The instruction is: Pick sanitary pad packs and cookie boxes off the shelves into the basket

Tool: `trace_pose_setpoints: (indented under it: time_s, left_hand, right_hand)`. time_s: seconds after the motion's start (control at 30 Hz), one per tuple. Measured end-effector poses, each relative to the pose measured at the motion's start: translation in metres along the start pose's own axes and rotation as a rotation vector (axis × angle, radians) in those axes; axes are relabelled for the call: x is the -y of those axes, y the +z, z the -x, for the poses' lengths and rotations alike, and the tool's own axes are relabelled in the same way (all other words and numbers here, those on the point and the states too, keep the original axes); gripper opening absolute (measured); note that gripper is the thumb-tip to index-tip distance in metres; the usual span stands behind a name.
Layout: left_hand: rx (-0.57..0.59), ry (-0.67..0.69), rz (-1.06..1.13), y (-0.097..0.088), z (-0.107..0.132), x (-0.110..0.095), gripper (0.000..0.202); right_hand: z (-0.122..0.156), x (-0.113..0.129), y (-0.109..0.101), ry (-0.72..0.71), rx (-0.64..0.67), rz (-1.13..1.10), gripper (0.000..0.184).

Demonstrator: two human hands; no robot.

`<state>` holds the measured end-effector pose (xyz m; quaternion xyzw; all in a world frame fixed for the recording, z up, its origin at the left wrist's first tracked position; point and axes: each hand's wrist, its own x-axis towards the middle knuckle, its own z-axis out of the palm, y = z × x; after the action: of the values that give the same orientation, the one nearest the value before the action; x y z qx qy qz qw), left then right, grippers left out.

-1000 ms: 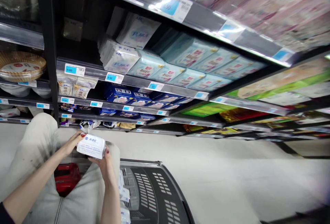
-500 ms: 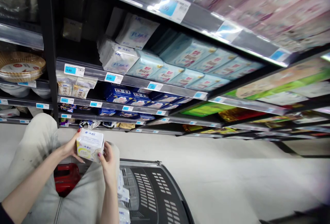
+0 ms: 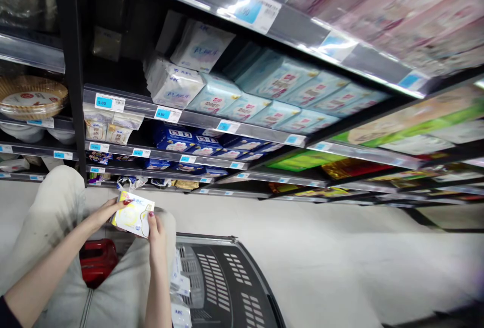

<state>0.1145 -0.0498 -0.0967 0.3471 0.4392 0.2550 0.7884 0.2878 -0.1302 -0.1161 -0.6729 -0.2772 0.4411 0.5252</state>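
Observation:
Both my hands hold one small white and yellow ABC packet (image 3: pixel 133 213) in front of my knees. My left hand (image 3: pixel 104 213) grips its left end, fingers curled over the top edge. My right hand (image 3: pixel 156 231) pinches its right end from below. The packet's yellow face is turned toward me. Below my right wrist stands a dark plastic shopping basket (image 3: pixel 227 282) with several white packets (image 3: pixel 178 287) inside it.
A black store shelf unit (image 3: pixel 71 76) rises ahead, with white and pale blue packs (image 3: pixel 227 99) on the upper shelf, dark blue packs (image 3: pixel 181 139) below, and price tags along the rails. A red object (image 3: pixel 96 260) lies between my legs. Grey floor stretches to the right.
The packet has been turned over in my hands: first its white ABC face showed, now the yellow face shows. Both hands stayed in about the same place.

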Motion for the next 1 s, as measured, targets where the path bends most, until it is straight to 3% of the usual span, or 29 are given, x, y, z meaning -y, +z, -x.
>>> trace_pose_setpoints:
  time_s: [0.23,0.5,0.63,0.83,1.0]
  left_hand:
    - [0.068,0.115,0.026,-0.003,0.003,-0.009,0.066]
    - [0.365,0.322,0.029,-0.008,0.011,-0.020,0.095]
    - [0.413,0.443,-0.055,-0.012,0.009,-0.017,0.102]
    - [0.436,0.488,-0.126,-0.017,0.004,-0.011,0.097]
    - [0.449,0.529,-0.164,-0.015,0.008,-0.014,0.081]
  right_hand:
    - [0.001,0.004,-0.006,-0.036,0.075,-0.043,0.068]
    - [0.010,0.020,-0.028,-0.215,0.247,-0.213,0.091]
    - [0.013,0.023,-0.038,-0.268,0.310,-0.230,0.089]
    - [0.015,0.028,-0.043,-0.267,0.338,-0.165,0.094]
    - [0.020,0.030,-0.039,-0.182,0.400,-0.257,0.126]
